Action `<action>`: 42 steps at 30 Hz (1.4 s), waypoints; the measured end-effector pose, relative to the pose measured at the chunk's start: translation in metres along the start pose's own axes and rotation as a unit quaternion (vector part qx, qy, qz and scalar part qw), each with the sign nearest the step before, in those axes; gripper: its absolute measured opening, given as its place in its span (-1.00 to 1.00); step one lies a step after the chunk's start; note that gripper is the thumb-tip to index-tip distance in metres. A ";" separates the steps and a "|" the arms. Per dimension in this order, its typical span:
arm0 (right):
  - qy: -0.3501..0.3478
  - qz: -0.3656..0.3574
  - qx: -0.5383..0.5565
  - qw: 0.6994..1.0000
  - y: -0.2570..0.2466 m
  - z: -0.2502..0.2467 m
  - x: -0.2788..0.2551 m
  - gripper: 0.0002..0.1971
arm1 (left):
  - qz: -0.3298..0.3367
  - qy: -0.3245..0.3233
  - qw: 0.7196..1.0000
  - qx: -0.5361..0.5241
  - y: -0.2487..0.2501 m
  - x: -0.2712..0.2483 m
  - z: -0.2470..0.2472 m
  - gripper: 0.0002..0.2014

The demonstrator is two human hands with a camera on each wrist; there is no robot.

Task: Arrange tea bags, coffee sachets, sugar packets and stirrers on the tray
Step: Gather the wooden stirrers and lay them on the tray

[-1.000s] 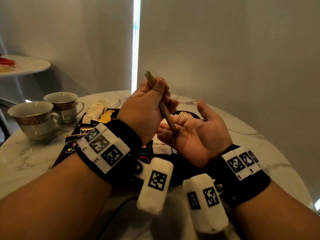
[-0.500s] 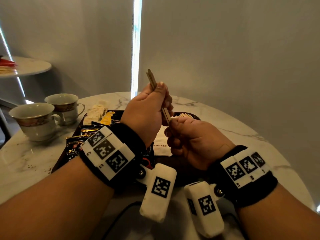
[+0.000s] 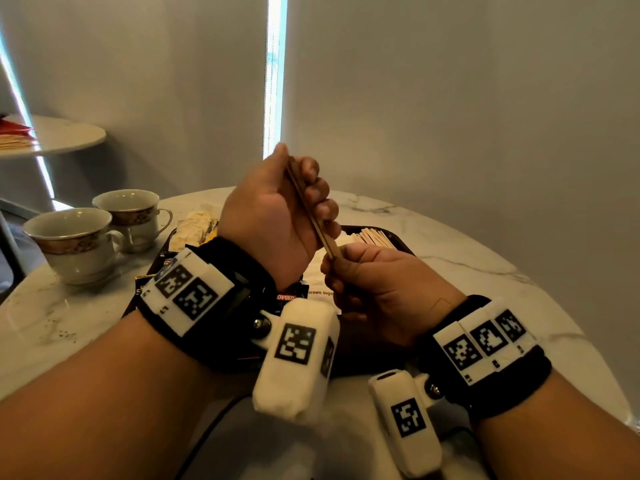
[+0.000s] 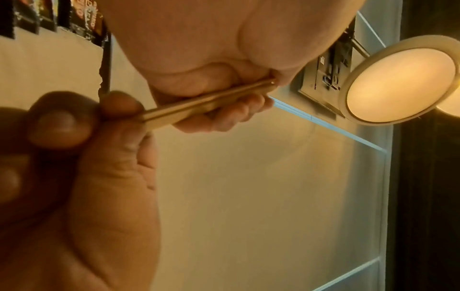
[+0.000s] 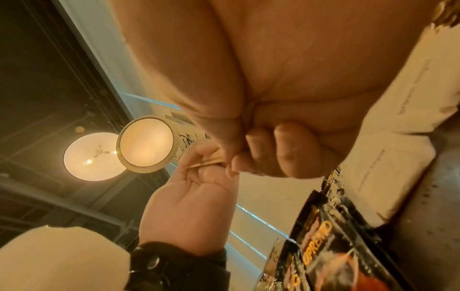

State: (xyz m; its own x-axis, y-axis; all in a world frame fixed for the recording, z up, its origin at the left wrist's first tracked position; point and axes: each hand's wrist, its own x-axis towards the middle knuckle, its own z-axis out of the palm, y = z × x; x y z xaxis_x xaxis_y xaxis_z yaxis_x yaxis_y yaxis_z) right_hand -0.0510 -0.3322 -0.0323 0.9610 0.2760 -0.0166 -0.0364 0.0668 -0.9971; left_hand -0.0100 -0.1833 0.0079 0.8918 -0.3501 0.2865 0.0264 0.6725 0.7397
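A small bundle of wooden stirrers [image 3: 313, 216] is held slanted above the dark tray [image 3: 401, 244]. My left hand [image 3: 301, 178] grips its upper part, thumb against curled fingers. My right hand [image 3: 337, 261] pinches its lower end just below. In the left wrist view the stirrers [image 4: 206, 102] run between both hands. The right wrist view shows the stirrers [image 5: 206, 162] as a short tip. On the tray lie more stirrers [image 3: 375, 235], white brown sugar packets [image 3: 320, 289], black coffee sachets [image 3: 289, 296] and pale tea bags [image 3: 194, 226], partly hidden by my wrists.
Two gold-banded cups [image 3: 74, 242] [image 3: 133, 216] stand left of the tray on the round marble table [image 3: 467, 258]. A smaller round table [image 3: 69, 135] is at the back left. A grey wall rises close behind the table.
My right hand turned from palm-up and open to pinching the lower end of the stirrers. The bundle sits lower in my left hand, its top no longer sticking out above the thumb.
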 end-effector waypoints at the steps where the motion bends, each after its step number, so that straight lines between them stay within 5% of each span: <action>1: 0.000 0.000 0.000 1.000 0.001 0.002 0.000 -0.83 | -0.002 0.000 1.000 0.002 0.000 0.000 0.001 -0.52; 8: -0.001 -0.001 0.045 0.999 -0.003 0.008 -0.002 -0.84 | -0.015 0.022 1.000 -0.010 -0.005 0.000 0.003 -0.71; 14: -0.012 0.008 0.071 0.997 -0.003 0.011 -0.003 -0.89 | -0.028 0.007 0.999 0.041 -0.005 -0.003 0.008 -0.49; 20: -0.029 0.030 0.017 0.999 -0.003 0.008 -0.005 -0.79 | 0.009 0.043 0.999 -0.014 0.004 -0.001 0.007 -0.54; 29: 0.003 0.044 0.040 0.998 -0.001 0.008 -0.001 -0.80 | 0.003 0.003 1.000 0.030 -0.001 -0.002 0.004 -0.42; 36: 0.073 0.072 0.208 0.973 -0.011 -0.007 0.007 -0.44 | 0.062 0.024 0.998 -0.001 -0.001 -0.004 0.011 -0.43; 42: -0.041 0.048 0.307 0.950 -0.007 -0.002 0.005 -0.44 | 0.055 -0.027 0.997 0.046 -0.022 -0.010 0.019 -0.42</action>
State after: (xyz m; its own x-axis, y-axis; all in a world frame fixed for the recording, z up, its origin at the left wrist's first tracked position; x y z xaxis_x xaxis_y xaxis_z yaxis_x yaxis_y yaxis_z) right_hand -0.0450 -0.3334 -0.0256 0.9220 0.3802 -0.0738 -0.2990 0.5775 -0.7596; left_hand -0.0282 -0.2072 0.0000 0.8613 -0.3147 0.3990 -0.1129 0.6470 0.7541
